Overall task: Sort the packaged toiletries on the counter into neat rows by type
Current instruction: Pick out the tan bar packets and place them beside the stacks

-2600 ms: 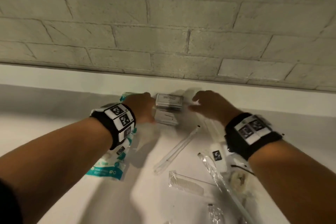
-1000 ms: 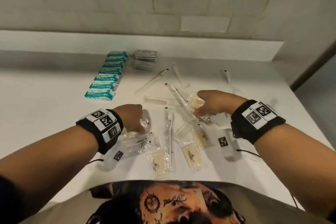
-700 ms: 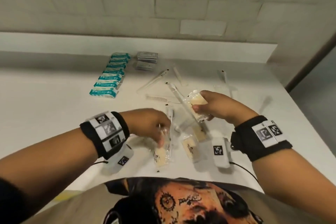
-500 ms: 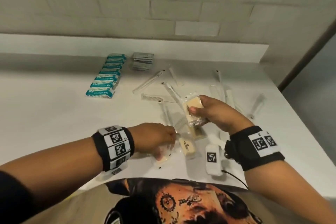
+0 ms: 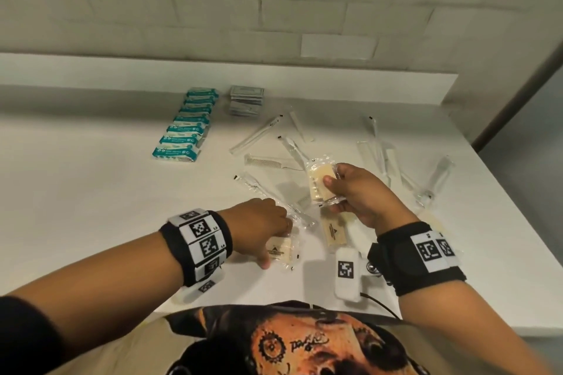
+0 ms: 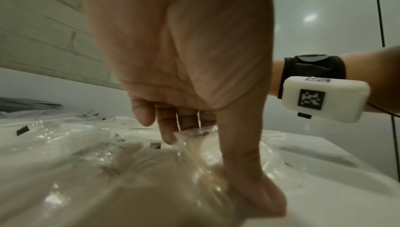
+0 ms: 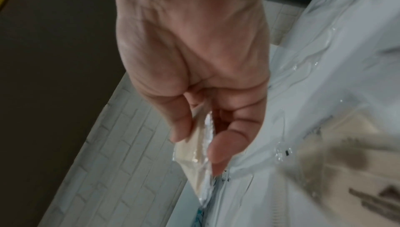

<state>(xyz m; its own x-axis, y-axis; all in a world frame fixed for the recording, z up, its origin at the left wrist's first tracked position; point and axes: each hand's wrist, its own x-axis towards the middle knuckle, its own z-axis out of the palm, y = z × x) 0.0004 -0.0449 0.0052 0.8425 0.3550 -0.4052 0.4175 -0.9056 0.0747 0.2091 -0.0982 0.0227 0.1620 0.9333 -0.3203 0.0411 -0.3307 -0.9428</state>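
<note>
On counter (image 5: 91, 192) | hands pinch soap packets (image 5: 320, 184) | wrapped combs (image 5: 265, 161) between

White counter (image 5: 76, 198) with raised back ledge. On it: row of teal packets (image 5: 185, 128) upper centre-left; grey sachet stack (image 5: 246, 100) beside it; clear-wrapped sticks and combs (image 5: 304, 149) scattered centre to right; two beige soap packets (image 5: 334, 231) near front edge.
</note>
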